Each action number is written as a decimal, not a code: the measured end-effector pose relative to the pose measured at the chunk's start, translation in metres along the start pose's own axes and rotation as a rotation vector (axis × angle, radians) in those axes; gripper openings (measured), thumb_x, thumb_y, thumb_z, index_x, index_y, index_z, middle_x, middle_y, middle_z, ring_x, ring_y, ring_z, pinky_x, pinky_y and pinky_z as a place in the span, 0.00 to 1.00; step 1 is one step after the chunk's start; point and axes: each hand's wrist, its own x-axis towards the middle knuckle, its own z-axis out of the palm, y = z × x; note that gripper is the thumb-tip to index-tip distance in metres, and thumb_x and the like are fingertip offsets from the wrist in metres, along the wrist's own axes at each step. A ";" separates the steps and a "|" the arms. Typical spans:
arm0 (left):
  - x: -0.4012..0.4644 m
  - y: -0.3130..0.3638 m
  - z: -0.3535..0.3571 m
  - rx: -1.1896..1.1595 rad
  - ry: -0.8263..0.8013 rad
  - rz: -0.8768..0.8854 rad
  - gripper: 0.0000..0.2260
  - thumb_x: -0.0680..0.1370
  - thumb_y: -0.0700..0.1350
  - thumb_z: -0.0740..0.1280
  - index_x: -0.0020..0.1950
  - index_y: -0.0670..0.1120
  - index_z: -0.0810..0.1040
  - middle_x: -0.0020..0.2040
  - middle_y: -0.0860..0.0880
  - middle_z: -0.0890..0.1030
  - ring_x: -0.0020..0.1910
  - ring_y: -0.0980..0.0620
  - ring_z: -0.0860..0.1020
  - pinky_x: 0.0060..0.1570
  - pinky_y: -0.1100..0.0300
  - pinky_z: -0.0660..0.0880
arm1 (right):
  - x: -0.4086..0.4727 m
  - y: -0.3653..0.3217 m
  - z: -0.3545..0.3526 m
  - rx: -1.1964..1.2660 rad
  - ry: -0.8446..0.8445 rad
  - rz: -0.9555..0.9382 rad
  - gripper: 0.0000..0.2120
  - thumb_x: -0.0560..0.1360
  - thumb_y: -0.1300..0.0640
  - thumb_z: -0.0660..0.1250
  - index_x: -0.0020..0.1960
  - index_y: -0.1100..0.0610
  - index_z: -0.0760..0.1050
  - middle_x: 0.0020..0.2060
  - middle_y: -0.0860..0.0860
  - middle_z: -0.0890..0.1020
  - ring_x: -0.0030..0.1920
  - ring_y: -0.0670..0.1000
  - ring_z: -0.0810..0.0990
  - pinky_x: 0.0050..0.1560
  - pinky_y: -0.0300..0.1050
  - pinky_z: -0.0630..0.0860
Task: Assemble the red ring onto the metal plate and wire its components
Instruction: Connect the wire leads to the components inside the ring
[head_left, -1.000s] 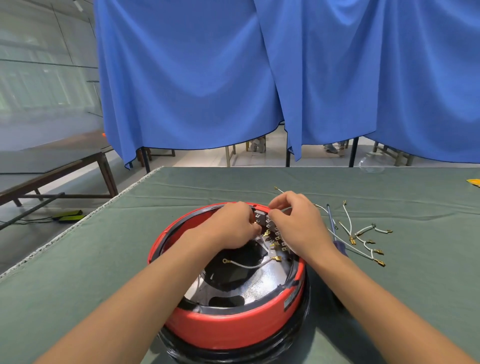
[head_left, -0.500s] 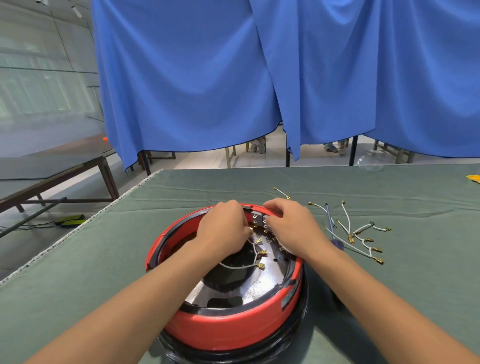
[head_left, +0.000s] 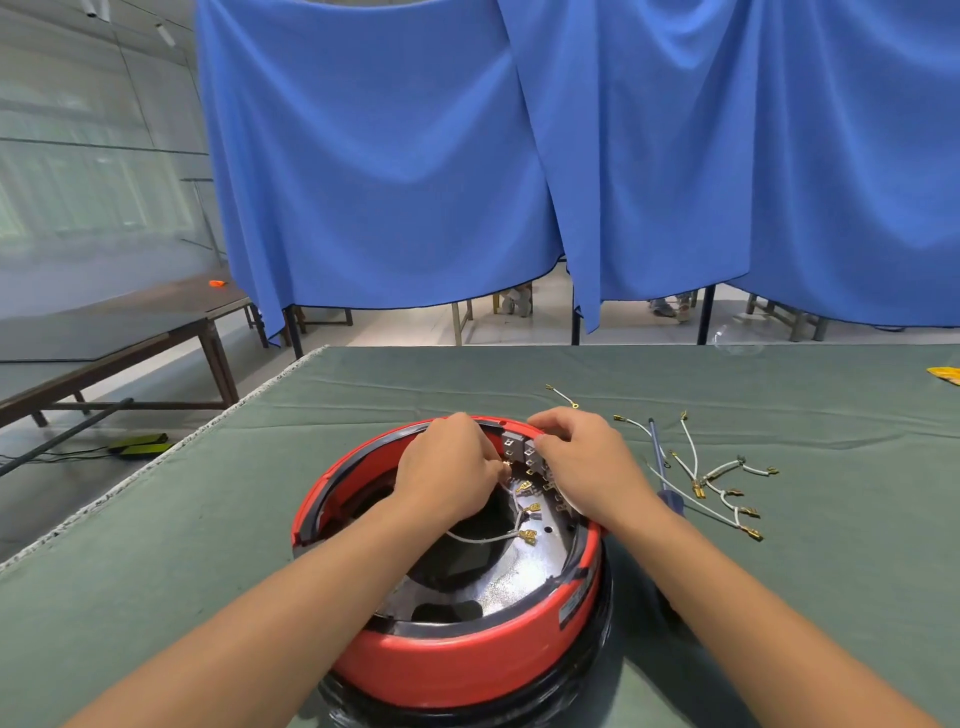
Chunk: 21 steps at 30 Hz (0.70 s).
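The red ring (head_left: 467, 660) sits on a black base on the green table, with the shiny metal plate (head_left: 519, 577) inside it. Grey terminal blocks (head_left: 522, 452) with brass tabs stand at the ring's far inner wall. My left hand (head_left: 449, 470) pinches the brass connector of a white wire (head_left: 483, 539) against the blocks. My right hand (head_left: 587, 462) grips the blocks from the right, fingers curled over them. Loose ends of the wire with brass terminals hang over the plate.
Several spare white wires with brass terminals (head_left: 722, 488) lie on the green cloth right of the ring, beside a blue-handled screwdriver (head_left: 662, 467). One short wire (head_left: 561, 396) lies farther back. A yellow object (head_left: 945, 374) sits at the right edge. Blue curtains hang behind the table.
My left hand has shifted slightly left along the far rim, my right hand has held its place at the blocks, and the white wire's loose end has swung lower over the plate.
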 end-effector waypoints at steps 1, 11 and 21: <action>0.000 0.000 0.000 0.005 0.003 0.002 0.06 0.74 0.49 0.70 0.43 0.48 0.86 0.33 0.50 0.81 0.38 0.49 0.79 0.36 0.59 0.70 | 0.000 0.000 0.000 0.003 -0.002 0.000 0.11 0.76 0.62 0.61 0.55 0.55 0.79 0.41 0.43 0.78 0.51 0.49 0.79 0.54 0.45 0.73; 0.002 0.003 0.001 0.026 -0.011 0.012 0.06 0.74 0.48 0.71 0.42 0.47 0.86 0.31 0.50 0.79 0.38 0.48 0.79 0.37 0.59 0.70 | -0.001 -0.002 -0.001 0.001 -0.020 0.002 0.12 0.77 0.61 0.60 0.55 0.54 0.79 0.44 0.45 0.79 0.50 0.49 0.78 0.52 0.44 0.74; -0.002 0.007 0.001 0.081 0.013 0.008 0.07 0.75 0.50 0.70 0.44 0.49 0.85 0.32 0.50 0.78 0.41 0.47 0.79 0.39 0.58 0.71 | -0.002 0.000 -0.001 0.022 -0.019 -0.017 0.09 0.75 0.60 0.63 0.46 0.46 0.75 0.38 0.41 0.79 0.47 0.49 0.80 0.50 0.45 0.75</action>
